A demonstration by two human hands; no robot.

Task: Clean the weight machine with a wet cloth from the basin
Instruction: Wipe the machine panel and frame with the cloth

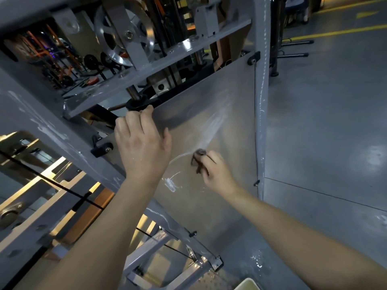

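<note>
The left hand point(142, 143) curled its fingers over the top edge of the clear panel point(219, 114) on the grey weight machine point(31, 122). Just right of it, the right hand point(215, 168) pinched a small dark cloth point(199, 162) against the panel. The cloth pointed up and down, blurry and partly hidden by fingers. Only 1 corner of the basin point(249, 284) showed, on the shiny grey floor point(324, 122).
</note>
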